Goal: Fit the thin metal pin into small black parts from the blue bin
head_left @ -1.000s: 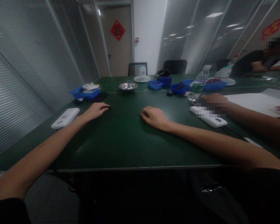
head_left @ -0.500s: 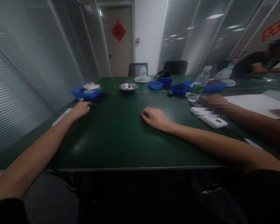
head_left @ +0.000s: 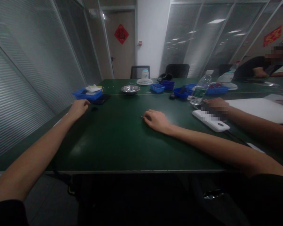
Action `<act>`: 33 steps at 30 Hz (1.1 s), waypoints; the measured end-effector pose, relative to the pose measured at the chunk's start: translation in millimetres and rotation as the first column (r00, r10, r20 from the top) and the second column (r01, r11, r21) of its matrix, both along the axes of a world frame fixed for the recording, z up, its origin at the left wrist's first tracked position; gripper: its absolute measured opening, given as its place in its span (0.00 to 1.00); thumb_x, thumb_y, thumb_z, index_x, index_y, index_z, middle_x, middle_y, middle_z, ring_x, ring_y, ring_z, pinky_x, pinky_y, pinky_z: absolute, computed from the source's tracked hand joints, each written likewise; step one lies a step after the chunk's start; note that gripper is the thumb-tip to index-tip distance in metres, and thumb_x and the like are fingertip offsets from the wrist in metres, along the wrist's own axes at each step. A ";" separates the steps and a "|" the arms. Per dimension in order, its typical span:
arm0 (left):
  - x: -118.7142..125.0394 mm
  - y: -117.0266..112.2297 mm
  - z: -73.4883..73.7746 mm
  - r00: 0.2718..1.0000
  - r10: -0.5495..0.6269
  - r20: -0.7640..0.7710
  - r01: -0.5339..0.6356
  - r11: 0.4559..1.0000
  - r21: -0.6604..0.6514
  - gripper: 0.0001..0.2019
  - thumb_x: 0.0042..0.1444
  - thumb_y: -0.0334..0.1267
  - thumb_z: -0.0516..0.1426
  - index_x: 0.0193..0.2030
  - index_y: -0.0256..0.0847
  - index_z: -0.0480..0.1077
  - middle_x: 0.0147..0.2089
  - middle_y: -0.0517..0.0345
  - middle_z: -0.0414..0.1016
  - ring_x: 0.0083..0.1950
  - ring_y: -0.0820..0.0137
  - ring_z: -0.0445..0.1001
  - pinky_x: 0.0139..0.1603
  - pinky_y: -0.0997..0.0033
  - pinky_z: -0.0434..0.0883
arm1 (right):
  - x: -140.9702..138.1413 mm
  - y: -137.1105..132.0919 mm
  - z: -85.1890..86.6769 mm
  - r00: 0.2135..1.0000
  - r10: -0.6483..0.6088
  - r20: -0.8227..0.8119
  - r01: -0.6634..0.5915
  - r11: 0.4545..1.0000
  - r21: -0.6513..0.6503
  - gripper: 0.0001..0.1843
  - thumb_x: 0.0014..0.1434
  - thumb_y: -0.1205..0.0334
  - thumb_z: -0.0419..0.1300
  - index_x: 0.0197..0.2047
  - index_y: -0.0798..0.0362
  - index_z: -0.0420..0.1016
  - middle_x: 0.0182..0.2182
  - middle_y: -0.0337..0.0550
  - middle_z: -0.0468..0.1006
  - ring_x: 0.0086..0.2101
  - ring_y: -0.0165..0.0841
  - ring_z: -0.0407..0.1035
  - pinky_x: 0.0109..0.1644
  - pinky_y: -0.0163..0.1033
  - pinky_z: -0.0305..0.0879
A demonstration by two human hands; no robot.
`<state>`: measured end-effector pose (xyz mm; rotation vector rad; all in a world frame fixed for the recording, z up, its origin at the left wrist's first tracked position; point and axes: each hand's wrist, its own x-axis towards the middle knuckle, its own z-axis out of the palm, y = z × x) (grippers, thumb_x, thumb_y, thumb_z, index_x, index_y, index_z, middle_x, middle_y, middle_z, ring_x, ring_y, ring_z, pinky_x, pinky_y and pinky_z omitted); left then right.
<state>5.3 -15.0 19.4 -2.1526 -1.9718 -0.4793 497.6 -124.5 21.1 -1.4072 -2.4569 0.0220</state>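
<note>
My left hand (head_left: 79, 108) is at the left of the green table (head_left: 108, 138), fingers loosely bent and slightly apart, with nothing visible in them. Just right of its fingertips lies a small dark object (head_left: 94, 109), too blurred to name. Behind this hand are a blue basket (head_left: 81, 95) with white tissue in it and a flat dark item (head_left: 102, 99). Near the middle, my right hand (head_left: 157, 121) rests on the tabletop with its fingers closed in a pinch. A thin small tip (head_left: 142, 117) sticks out from them to the left; the rest is hidden.
A metal bowl (head_left: 130, 90) stands further back, with blue baskets (head_left: 157, 88) to its right. To the right are a water bottle (head_left: 201, 88), a white device (head_left: 211, 121) and another person's hand (head_left: 217, 105) beside white paper (head_left: 261, 110). Another person (head_left: 252, 70) sits far right.
My left hand has drawn back slightly left and up, away from the small dark object, which now lies uncovered. My right hand keeps its place and pinch.
</note>
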 end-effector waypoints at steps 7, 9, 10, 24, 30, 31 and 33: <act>15.8 0.3 -0.6 0.996 -0.063 0.070 0.060 0.997 0.043 0.17 0.61 0.38 0.53 0.51 0.39 0.79 0.52 0.47 0.82 0.52 0.55 0.78 0.60 0.59 0.70 | 0.1 1.0 -1.4 1.000 0.012 -0.018 -0.012 1.000 0.004 0.16 0.73 0.53 0.53 0.50 0.51 0.77 0.47 0.47 0.79 0.39 0.35 0.72 0.39 0.37 0.61; 17.9 -1.4 -1.0 0.995 -0.077 0.058 0.074 0.996 0.044 0.17 0.62 0.38 0.53 0.52 0.39 0.78 0.52 0.46 0.82 0.53 0.54 0.78 0.60 0.58 0.70 | 0.1 1.2 -1.4 1.000 0.008 -0.021 -0.008 1.000 -0.004 0.15 0.73 0.53 0.53 0.50 0.51 0.77 0.47 0.47 0.79 0.40 0.35 0.72 0.39 0.37 0.61; 18.4 -2.1 -1.0 0.996 -0.079 0.050 0.077 0.996 0.042 0.17 0.62 0.38 0.53 0.53 0.39 0.78 0.52 0.46 0.82 0.53 0.54 0.78 0.61 0.58 0.69 | 0.1 1.3 -1.2 1.000 0.009 -0.021 -0.009 1.000 -0.011 0.15 0.73 0.53 0.53 0.51 0.51 0.77 0.47 0.48 0.79 0.40 0.36 0.72 0.39 0.37 0.61; 18.6 -3.4 -0.6 0.989 -0.019 0.149 0.012 0.999 0.052 0.13 0.59 0.42 0.58 0.47 0.41 0.79 0.47 0.47 0.84 0.50 0.55 0.80 0.57 0.58 0.72 | 0.1 0.9 1.0 0.999 0.026 -0.026 -0.027 0.999 -0.033 0.16 0.73 0.53 0.53 0.51 0.52 0.77 0.47 0.49 0.79 0.40 0.36 0.72 0.39 0.37 0.63; 20.3 -5.1 0.3 0.988 0.001 0.151 -0.010 0.998 0.060 0.12 0.57 0.41 0.61 0.44 0.39 0.80 0.44 0.46 0.84 0.47 0.55 0.80 0.55 0.59 0.73 | 0.2 0.7 1.0 1.000 0.025 -0.013 -0.025 0.999 -0.022 0.16 0.74 0.53 0.53 0.51 0.52 0.77 0.47 0.48 0.79 0.39 0.35 0.73 0.39 0.37 0.62; 20.3 -4.9 1.0 0.985 0.008 0.174 -0.018 0.999 0.051 0.11 0.56 0.42 0.62 0.42 0.40 0.81 0.44 0.48 0.84 0.47 0.55 0.80 0.55 0.59 0.73 | 0.2 1.4 0.1 1.000 0.023 -0.008 -0.023 1.000 -0.018 0.16 0.74 0.53 0.53 0.51 0.51 0.77 0.47 0.48 0.79 0.39 0.36 0.73 0.39 0.37 0.62; 20.2 -4.1 2.9 0.974 0.017 0.226 -0.026 0.999 0.037 0.11 0.56 0.44 0.63 0.40 0.41 0.82 0.44 0.49 0.84 0.48 0.56 0.80 0.55 0.60 0.72 | 0.2 2.8 -1.9 1.000 0.018 -0.002 -0.018 1.000 -0.007 0.16 0.74 0.53 0.52 0.51 0.51 0.77 0.48 0.48 0.79 0.40 0.36 0.73 0.39 0.37 0.62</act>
